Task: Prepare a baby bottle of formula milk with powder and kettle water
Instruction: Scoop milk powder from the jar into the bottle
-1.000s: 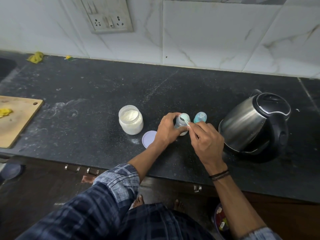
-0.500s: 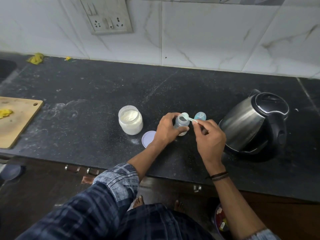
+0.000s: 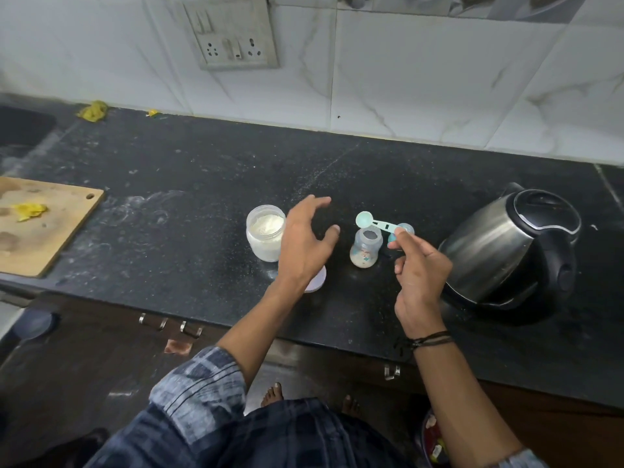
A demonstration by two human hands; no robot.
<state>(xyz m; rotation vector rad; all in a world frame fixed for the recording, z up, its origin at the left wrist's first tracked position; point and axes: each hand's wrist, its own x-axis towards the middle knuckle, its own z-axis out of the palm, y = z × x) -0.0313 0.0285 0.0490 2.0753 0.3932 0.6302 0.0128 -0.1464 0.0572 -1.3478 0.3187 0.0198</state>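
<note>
**Worktop layout, left to right**

- Worktop (image 3: 202, 163): runs along the wall, with the socket (image 3: 233, 32) on the wall behind it.
- Far left: board (image 3: 50, 238) at the front edge, a scrap (image 3: 28, 211) lying on it.
- Centre: jar (image 3: 265, 231), with the lid (image 3: 319, 282) before it to the right, partly under the left grip (image 3: 304, 241).
- Left grip: above the worktop, between jar and bottle (image 3: 366, 248).
- Cap (image 3: 405, 228): just right of the bottle, behind the right grip (image 3: 418, 275).
- Scoop (image 3: 366, 219): pinched by the handle in the right grip, bowl just behind the bottle's mouth.
- Far right: kettle (image 3: 506, 248), near the right grip.

Dim, soft overhead light; wide-angle edges bend.
</note>
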